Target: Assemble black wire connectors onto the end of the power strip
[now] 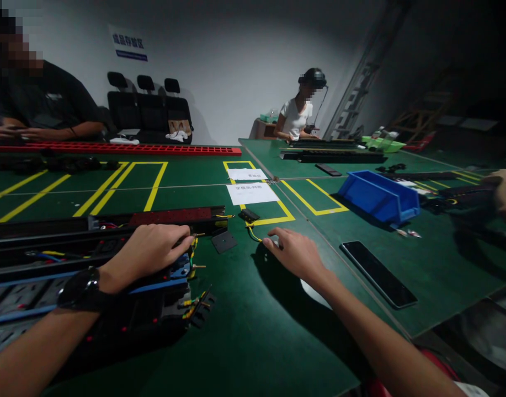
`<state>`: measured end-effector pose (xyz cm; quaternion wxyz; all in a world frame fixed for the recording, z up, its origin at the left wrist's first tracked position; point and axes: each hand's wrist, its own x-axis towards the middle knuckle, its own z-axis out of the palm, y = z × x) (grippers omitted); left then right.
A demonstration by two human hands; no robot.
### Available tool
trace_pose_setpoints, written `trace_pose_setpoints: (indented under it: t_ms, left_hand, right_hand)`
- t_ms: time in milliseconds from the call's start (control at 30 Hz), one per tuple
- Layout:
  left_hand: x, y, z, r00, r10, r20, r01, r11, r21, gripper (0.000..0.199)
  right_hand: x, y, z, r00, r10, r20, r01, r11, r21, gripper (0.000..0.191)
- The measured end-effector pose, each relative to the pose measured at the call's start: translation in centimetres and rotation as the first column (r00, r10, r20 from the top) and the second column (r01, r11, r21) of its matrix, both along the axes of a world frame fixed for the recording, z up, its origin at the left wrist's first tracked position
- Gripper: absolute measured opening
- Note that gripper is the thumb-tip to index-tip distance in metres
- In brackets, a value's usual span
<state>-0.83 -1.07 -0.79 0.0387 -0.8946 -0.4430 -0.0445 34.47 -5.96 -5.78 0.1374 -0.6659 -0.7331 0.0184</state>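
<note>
My left hand, with a black watch on the wrist, lies over the end of a long black power strip. Its fingers are curled and closed on the strip's end, beside a small screw and yellow-green wires. My right hand pinches the end of a yellow-green wire that runs to a small black end piece. Between the hands lies a flat black plate. In front, another strip with blue edges has a loose end cap hanging on wires.
A phone and a blue bin are to the right. White paper sheets lie ahead among yellow tape lines. A red rail runs along the far edge. Two people sit across the table; another person's hand shows at right.
</note>
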Motion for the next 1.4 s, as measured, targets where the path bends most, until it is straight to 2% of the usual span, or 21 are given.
trace_pose_setpoints:
  t_ms: [167, 333, 500, 733, 900, 1000, 1100, 1167, 1300, 1400]
  left_hand:
    - [-0.1, 0.1, 0.0, 1.0, 0.0, 0.003, 0.0, 1.0, 0.005, 0.037]
    - [0.2, -0.3, 0.3, 0.999, -0.01, -0.053, 0.01, 1.0, -0.001, 0.037]
    - [0.3, -0.4, 0.4, 0.998, -0.015, -0.061, 0.014, 1.0, -0.018, 0.038]
    - [0.3, -0.4, 0.4, 0.998, -0.02, -0.054, 0.018, 1.0, -0.024, 0.038]
    - [0.3, -0.4, 0.4, 0.998, -0.029, -0.057, 0.027, 0.999, -0.025, 0.038]
    - [0.3, -0.3, 0.3, 0.998, -0.039, -0.055, 0.038, 0.999, -0.02, 0.037]
    - [0.3, -0.2, 0.1, 0.998, -0.047, -0.05, 0.047, 0.999, -0.01, 0.037]
    - [0.2, -0.2, -0.1, 0.998, -0.048, -0.048, 0.048, 0.999, -0.002, 0.036]
    - [0.2, -0.2, -0.3, 0.997, -0.058, -0.053, 0.058, 0.998, 0.009, 0.034]
    - [0.3, -0.4, -0.2, 0.996, -0.061, -0.064, 0.063, 0.998, 0.018, 0.033]
  right_hand:
    - [-0.9, 0.3, -1.6, 0.993, 0.115, 0.006, -0.115, 0.99, 0.078, 0.04]
    - [-2.2, 0.1, -2.7, 0.976, 0.216, -0.003, -0.215, 0.971, 0.103, 0.046]
    - [-2.4, -0.1, -2.5, 0.963, 0.266, -0.037, -0.261, 0.959, 0.108, 0.032]
    - [-2.6, -0.4, -1.6, 0.987, 0.152, -0.059, -0.144, 0.982, 0.124, 0.022]
    - [-2.7, -0.4, -2.4, 0.966, 0.256, -0.024, -0.251, 0.959, 0.133, 0.044]
    - [-2.7, -0.3, -2.6, 0.955, 0.295, -0.019, -0.29, 0.947, 0.137, 0.037]
    - [-2.6, -0.2, -2.4, 0.943, 0.321, -0.085, -0.301, 0.935, 0.188, 0.023]
    - [-2.7, -0.2, -2.4, 0.947, 0.3, -0.116, -0.27, 0.938, 0.219, 0.022]
    - [-3.0, -0.3, -2.8, 0.981, 0.183, -0.063, -0.163, 0.957, 0.24, 0.036]
    - [-3.2, -0.2, -3.3, 0.985, 0.17, -0.035, -0.157, 0.959, 0.238, 0.034]
